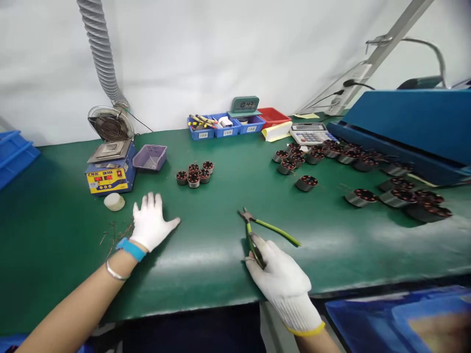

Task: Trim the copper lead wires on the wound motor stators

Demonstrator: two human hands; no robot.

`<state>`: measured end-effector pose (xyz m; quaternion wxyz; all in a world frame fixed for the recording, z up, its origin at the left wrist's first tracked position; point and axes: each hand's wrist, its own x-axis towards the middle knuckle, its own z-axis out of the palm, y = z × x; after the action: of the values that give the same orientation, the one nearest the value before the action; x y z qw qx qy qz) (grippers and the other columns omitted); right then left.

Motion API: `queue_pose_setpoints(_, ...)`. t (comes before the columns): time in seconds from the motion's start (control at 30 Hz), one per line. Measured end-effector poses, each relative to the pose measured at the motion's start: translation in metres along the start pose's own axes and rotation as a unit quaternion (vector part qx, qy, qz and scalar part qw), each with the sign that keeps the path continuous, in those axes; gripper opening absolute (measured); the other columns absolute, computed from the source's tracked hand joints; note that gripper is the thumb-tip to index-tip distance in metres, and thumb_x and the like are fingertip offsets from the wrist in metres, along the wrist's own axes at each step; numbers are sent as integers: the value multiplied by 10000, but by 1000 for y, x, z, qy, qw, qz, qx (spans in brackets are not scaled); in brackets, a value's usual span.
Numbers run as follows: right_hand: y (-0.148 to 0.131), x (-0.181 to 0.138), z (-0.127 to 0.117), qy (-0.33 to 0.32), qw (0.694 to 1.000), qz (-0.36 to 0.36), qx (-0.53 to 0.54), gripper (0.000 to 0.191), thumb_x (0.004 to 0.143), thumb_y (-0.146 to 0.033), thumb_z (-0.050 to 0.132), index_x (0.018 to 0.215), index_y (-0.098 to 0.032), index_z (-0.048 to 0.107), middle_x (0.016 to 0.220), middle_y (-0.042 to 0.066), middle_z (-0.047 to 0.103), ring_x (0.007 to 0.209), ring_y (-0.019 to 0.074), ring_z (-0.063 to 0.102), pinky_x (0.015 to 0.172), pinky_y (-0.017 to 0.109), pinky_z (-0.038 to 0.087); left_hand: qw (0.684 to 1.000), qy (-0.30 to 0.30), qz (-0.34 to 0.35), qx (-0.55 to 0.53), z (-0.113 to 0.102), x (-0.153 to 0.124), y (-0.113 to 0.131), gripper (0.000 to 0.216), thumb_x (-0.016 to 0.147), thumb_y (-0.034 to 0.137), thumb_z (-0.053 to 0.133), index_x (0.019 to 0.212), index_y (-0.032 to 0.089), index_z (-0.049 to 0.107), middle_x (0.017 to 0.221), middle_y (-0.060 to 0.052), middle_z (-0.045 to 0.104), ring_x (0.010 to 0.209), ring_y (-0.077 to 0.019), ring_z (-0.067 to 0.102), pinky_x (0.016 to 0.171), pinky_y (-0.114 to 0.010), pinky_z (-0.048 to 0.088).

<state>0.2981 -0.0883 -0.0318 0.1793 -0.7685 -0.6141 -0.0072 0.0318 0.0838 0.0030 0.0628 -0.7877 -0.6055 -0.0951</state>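
Observation:
My left hand (150,223), in a white glove, lies over the green table with its fingers spread and holds nothing. Thin copper wire scraps (117,234) lie beside it, partly behind the wrist. In my right hand (281,274), also white-gloved, is one green handle of a pair of cutting pliers (248,220); the other handle sticks out to the right and the handles are apart. Beyond the hands stands a small group of copper-wound motor stators (193,180). Many more stators (306,183) are spread over the right side, some with loose wire ends.
A blue-and-yellow solder pot (110,176), a round white piece (114,202) and a purple tray (150,158) stand at left. Small blue bins (225,131), a red bin (272,116), a clock (245,104) and a calculator (311,133) line the back. A large blue box (408,130) stands right.

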Motion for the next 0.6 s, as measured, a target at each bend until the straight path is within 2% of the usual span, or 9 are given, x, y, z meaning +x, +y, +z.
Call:
queue_pose_setpoints(0.07, -3, 2, 0, 11, 1000, -6, -9, 397, 817, -270, 503, 1197, -202, 592, 802, 22, 643, 604, 184, 616, 502, 276, 388, 997, 20, -3, -80, -8, 33, 5, 979, 712, 553, 636, 1452, 40, 252, 1514, -243, 287, 1382, -371, 314, 1111, -475, 299)
queue_pose_setpoints(0.13, -5, 3, -1, 25, 1000, -4, -4, 392, 815, -272, 504, 1192, -206, 594, 823, 25, 652, 621, 185, 627, 511, 276, 399, 984, 14, -13, -177, -12, 73, 16, 1093, 658, 516, 715, 1489, 78, 157, 1541, -215, 244, 1405, -354, 277, 1137, -426, 272)
queue_pose_setpoints(0.17, -6, 3, -1, 29, 1000, -1, 1, 392, 814, -271, 502, 1191, -209, 592, 835, 26, 656, 633, 185, 633, 523, 276, 411, 981, 1, -11, -194, -13, 92, 21, 1151, 624, 530, 744, 1496, 87, 137, 1525, -222, 279, 1382, -365, 320, 1117, -428, 305)
queue_pose_setpoints(0.23, -5, 4, -2, 29, 999, 6, 12, 395, 812, -267, 495, 1193, -210, 584, 851, 26, 663, 654, 186, 643, 556, 278, 441, 974, -31, 2, -225, -12, 120, 30, 1223, 579, 535, 782, 1501, 83, 117, 1398, -218, 473, 1244, -341, 506, 1015, -392, 425)
queue_pose_setpoints(0.3, 0, 5, -2, 20, 999, 14, 22, 401, 810, -262, 491, 1199, -211, 574, 867, 28, 666, 689, 193, 654, 587, 284, 466, 966, -57, 18, -250, -11, 129, 32, 1142, 641, 488, 750, 1500, 75, 123, 1219, -161, 624, 1073, -270, 628, 906, -326, 493)
queue_pose_setpoints(0.37, 9, 7, -3, 11, 999, 23, 26, 407, 810, -258, 487, 1206, -207, 567, 866, 35, 665, 707, 205, 658, 596, 296, 480, 960, -70, 28, -269, -9, 118, 27, 1023, 698, 410, 701, 1497, 82, 153, 1106, -112, 671, 957, -224, 666, 844, -294, 512)
queue_pose_setpoints(0.47, 17, 10, -5, 46, 999, 13, 24, 417, 822, -309, 495, 1206, -161, 568, 881, 88, 662, 726, 252, 652, 631, 361, 509, 952, -90, 37, -289, -10, 69, 16, 1011, 662, 346, 707, 1496, 125, 179, 1052, -66, 673, 892, -215, 667, 828, -314, 521)
queue_pose_setpoints(0.53, 9, 12, -9, 93, 994, -34, 46, 454, 818, -386, 531, 1189, -129, 577, 993, 156, 658, 876, 314, 643, 770, 447, 518, 944, -108, 36, -310, -14, 26, 13, 1042, 646, 337, 716, 1504, 155, 152, 1034, -40, 669, 890, -209, 660, 844, -331, 522)
queue_pose_setpoints(0.6, -15, 17, -14, 89, 986, -80, 117, 500, 804, -435, 566, 1203, -133, 572, 1147, 186, 627, 1073, 347, 588, 929, 498, 468, 936, -121, 15, -330, -18, -13, 15, 1074, 642, 341, 726, 1510, 186, 113, 1067, -37, 657, 905, -207, 654, 850, -347, 526)
